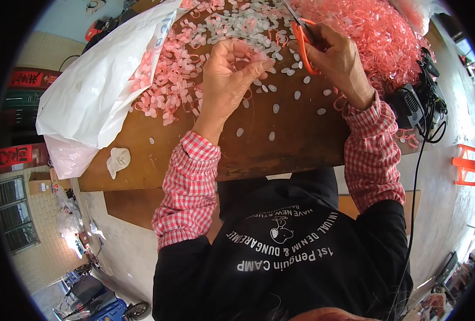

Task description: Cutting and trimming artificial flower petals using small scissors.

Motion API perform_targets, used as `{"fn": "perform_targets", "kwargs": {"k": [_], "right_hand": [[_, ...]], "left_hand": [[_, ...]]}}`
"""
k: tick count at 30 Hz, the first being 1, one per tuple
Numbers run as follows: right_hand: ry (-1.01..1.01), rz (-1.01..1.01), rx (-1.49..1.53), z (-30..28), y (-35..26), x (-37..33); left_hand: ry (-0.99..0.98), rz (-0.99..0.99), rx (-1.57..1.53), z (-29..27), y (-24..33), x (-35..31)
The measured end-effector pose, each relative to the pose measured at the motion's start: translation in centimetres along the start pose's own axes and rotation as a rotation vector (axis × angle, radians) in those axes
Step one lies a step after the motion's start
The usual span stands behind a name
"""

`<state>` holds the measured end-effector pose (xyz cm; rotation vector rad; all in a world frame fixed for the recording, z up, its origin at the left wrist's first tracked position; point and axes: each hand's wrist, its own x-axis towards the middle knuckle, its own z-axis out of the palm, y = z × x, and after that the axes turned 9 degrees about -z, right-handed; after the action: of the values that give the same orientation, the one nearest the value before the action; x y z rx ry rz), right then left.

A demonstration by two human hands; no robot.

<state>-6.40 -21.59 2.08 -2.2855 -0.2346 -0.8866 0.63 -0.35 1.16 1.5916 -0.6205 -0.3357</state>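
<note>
Left hand (224,80) pinching a small pink plastic piece (256,55) over the worktop (301,136); exact outline unclear. Right hand (340,64) gripping orange-handled scissors (304,48), right of the piece, apart from it. Scissors' long axis runs near-far, blades far, tilted left. Pink heap (363,32) far right, beside right hand.

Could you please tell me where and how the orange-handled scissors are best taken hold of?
Probably by the orange handle, coming from the person's near right side, as the right hand does: its looped shape gives the fingers an opening on that side, while the metal blades point away, toward the picture's top edge.
</note>
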Motion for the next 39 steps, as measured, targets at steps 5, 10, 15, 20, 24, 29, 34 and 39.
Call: {"fn": "perform_targets", "kwargs": {"k": [5,10,15,20,24,29,34,39], "right_hand": [[-0.143,0.13,0.262,1.4,-1.6,-0.4],[-0.197,0.04,0.233,1.8,-2.1,-0.6],[-0.189,-0.05,0.16,1.7,-2.4,-0.5],[-0.203,-0.12,0.096,1.7,-2.1,-0.7],[-0.14,-0.021,0.052,1.4,-1.1,-0.4],[0.0,0.299,0.346,0.5,-0.9,0.2],[-0.003,0.07,0.17,0.8,0.1,-0.1],[-0.068,0.21,0.178,0.8,-0.7,0.0]], "left_hand": [[0.025,-0.112,-0.49,1.0,-0.5,-0.4],[0.001,-0.175,-0.593,0.2,-0.5,-0.6],[0.108,-0.205,-0.701,0.1,0.0,-0.9],[0.199,-0.086,-0.364,-0.2,-0.5,-1.2],[0.27,0.279,0.293,-0.4,-1.0,-0.5],[0.079,0.354,0.649,1.2,0.2,-1.5],[-0.05,0.435,1.012,1.6,-0.6,-1.4],[-0.006,0.084,0.28,1.3,-0.5,-1.1]]}}
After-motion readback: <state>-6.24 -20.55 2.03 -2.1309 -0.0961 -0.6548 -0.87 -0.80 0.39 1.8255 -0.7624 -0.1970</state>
